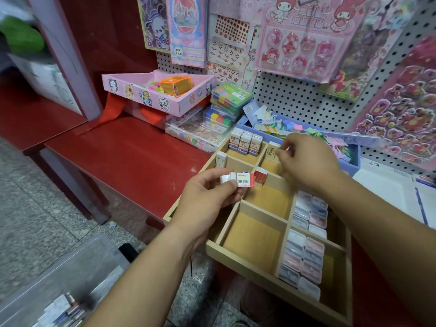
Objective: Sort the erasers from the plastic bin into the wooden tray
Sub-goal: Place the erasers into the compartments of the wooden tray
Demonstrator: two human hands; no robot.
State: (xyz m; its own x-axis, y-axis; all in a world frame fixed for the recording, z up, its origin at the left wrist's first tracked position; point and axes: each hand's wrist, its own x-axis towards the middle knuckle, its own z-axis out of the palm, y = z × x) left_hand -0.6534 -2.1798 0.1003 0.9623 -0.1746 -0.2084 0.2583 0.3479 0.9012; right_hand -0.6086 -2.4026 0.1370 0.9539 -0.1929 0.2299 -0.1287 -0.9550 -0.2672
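A few white erasers (237, 180), one in a red-and-white sleeve, are pinched in the left grip (207, 197) at the middle of the frame, above the wooden tray (247, 265). The right grip (309, 161) curls its fingers at an upright eraser (273, 149) in one of the tray's upper compartments; I cannot tell whether it pinches it. The plastic bin (70, 263) lies at lower left, beside the red table (132, 152).

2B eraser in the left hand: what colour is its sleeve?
2B eraser: white sleeve with a red end; head view.
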